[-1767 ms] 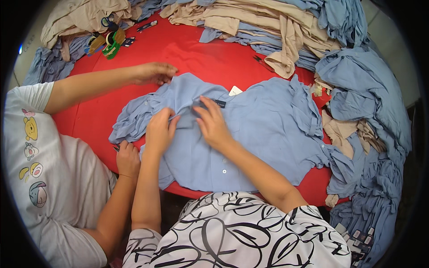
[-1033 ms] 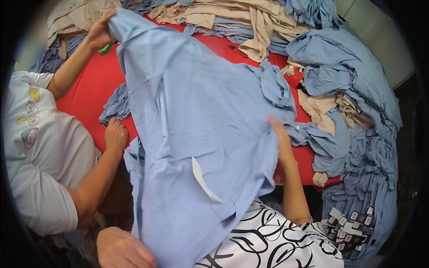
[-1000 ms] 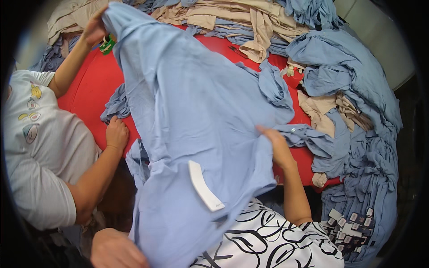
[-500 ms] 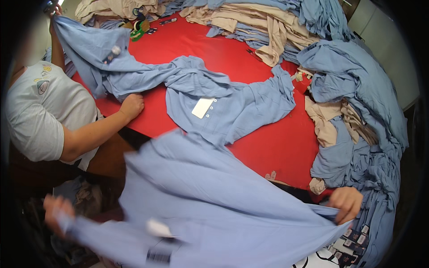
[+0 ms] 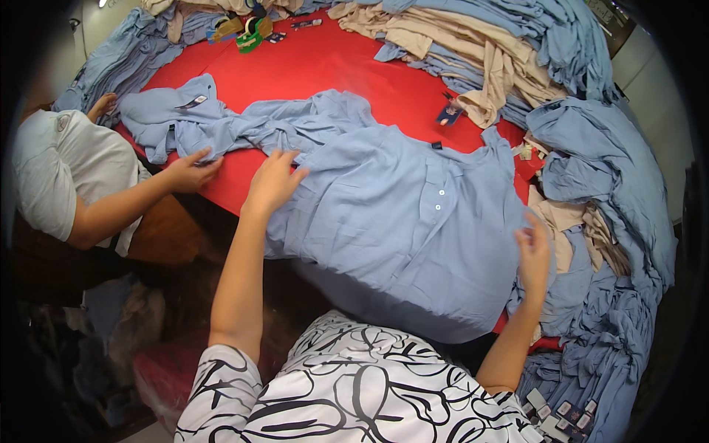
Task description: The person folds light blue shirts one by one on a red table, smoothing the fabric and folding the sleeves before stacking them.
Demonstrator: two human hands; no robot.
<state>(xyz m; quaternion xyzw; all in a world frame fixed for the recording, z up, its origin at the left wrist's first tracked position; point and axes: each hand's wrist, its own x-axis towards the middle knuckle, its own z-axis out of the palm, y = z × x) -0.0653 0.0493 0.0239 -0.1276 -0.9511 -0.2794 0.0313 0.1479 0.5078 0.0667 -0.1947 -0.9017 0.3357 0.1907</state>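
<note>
A light blue shirt (image 5: 369,214) with a short button placket lies spread on the red table, its lower edge hanging over the front. My left hand (image 5: 275,181) is at its left side, fingers apart, holding nothing. Beside the shirt's right edge, my right hand (image 5: 533,251) has loosely bent, parted fingers and grips nothing. Further left, another blue garment (image 5: 177,118) with a dark label lies in front of a co-worker. That person's nearer hand (image 5: 193,171) hovers by it, and their other hand (image 5: 103,107) is at its far edge.
The red table (image 5: 295,70) is ringed by piles of blue and beige garments (image 5: 458,44). A large blue heap (image 5: 613,192) stands at the right. Tape rolls (image 5: 252,33) sit at the back, a dark tag (image 5: 449,112) beyond the shirt. Several tags (image 5: 565,421) lie lower right.
The shirt I held stretched in the air now lies on the table, and both my hands have let go. The co-worker's raised garment has come down onto the table.
</note>
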